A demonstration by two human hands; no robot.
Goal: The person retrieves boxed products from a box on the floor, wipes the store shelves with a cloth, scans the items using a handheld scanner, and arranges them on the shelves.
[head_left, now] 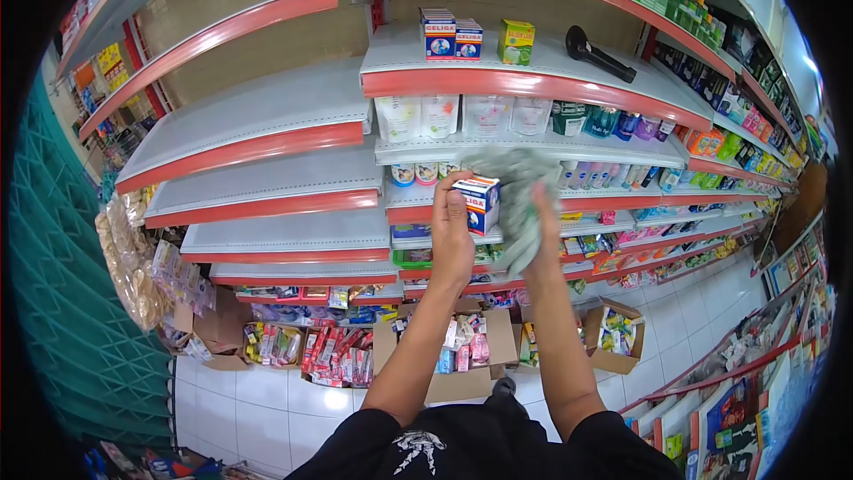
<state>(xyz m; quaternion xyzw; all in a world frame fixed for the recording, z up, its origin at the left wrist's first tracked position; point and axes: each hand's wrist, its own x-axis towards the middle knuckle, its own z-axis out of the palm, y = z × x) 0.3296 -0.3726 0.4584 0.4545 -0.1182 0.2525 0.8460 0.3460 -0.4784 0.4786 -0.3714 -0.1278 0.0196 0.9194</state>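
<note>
In front of the shelves, my left hand (454,236) is closed round a small blue, white and orange Geliga box (481,204). Close beside it, my right hand (544,229) grips a grey-green cloth (520,204), which is smeared by motion and hangs against or just next to the box's right side. Similar Geliga boxes (439,36) stand on the upper shelf (391,55), with a yellow-green box (516,42) to their right. A black brush-like tool with a handle (597,53) lies farther right on that shelf.
Pouches (489,116) and bottles fill the shelves below. Bare grey shelves (275,107) with red edges stand at left. Cardboard boxes of packets (471,382) sit on the white tiled floor (267,409) near my feet. A green folding gate (80,284) is at far left.
</note>
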